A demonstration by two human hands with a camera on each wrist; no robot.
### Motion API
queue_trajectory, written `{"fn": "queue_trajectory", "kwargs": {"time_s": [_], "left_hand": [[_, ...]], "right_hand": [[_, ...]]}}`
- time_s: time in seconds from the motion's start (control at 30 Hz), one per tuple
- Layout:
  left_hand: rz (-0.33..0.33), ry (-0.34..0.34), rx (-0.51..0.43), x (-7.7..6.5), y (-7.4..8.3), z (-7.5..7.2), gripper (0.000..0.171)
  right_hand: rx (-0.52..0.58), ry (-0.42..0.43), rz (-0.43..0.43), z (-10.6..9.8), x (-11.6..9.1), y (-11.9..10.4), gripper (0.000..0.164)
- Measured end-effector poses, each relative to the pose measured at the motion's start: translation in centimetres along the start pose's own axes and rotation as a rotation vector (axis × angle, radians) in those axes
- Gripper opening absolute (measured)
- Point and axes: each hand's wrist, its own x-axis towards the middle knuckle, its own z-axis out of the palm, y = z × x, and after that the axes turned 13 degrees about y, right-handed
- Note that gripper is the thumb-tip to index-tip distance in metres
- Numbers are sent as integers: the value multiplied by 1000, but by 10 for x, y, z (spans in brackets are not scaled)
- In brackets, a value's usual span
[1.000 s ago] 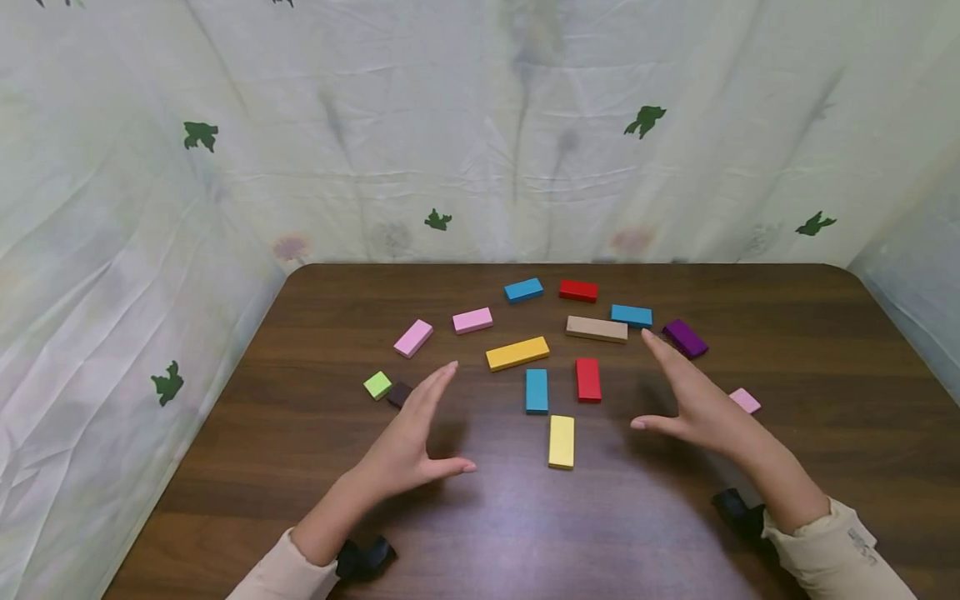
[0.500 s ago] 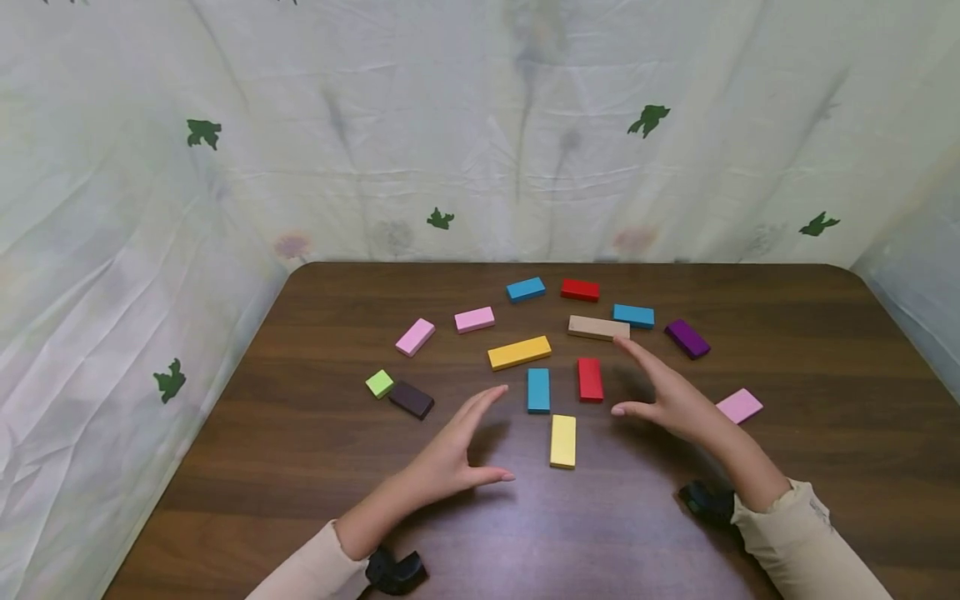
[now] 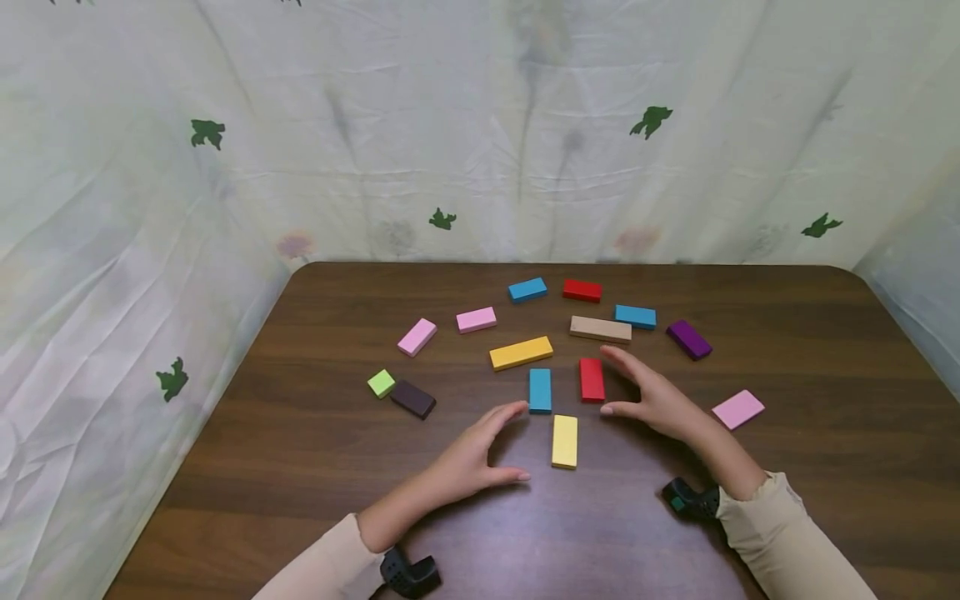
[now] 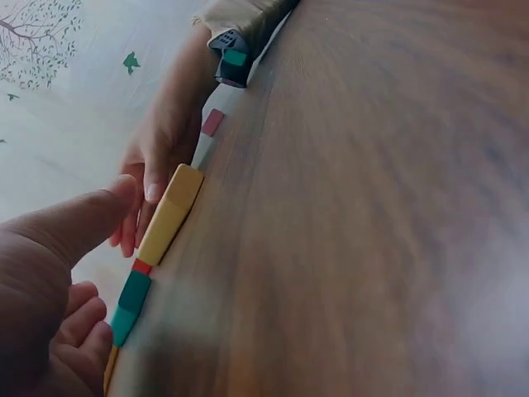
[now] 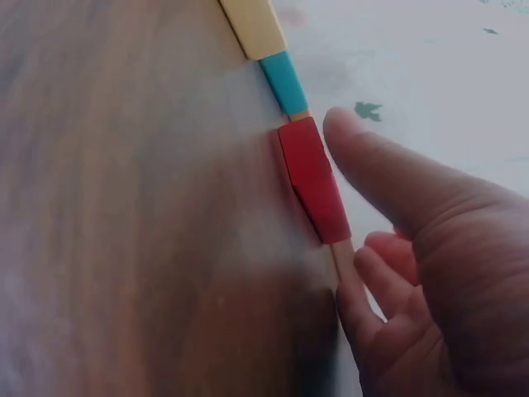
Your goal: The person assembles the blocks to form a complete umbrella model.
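In the head view, my left hand (image 3: 471, 460) was spread wide and empty near the teal block (image 3: 540, 390) and yellow block (image 3: 565, 442) on the counter (image 3: 285, 467); my right hand (image 3: 651, 398), also wide and empty, was just beside the nearer red block (image 3: 592, 381). In the left wrist view, the yellow block lay between my hands; in the right, the red block lay near my hand.

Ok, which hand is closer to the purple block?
Right. The right hand is nearer the person than the purple block, slightly left; the left hand is far left, past the pale yellow block.
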Motion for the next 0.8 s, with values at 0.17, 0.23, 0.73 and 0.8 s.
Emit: {"fn": "queue_trajectory", "kwargs": {"time_s": [0.17,0.23,0.73,0.8], "left_hand": [[0,-45,22,4,-2,7,77],[15,-51,30,7,-2,10,75],[20,-92,111,23,5,24,71],[17,-94,125,24,6,25,70]], "right_hand": [[13,-1,22,2,1,3,82],[8,-1,25,3,1,3,79],[-61,1,20,6,4,4,69],[-73,5,17,6,3,3,69]]}}
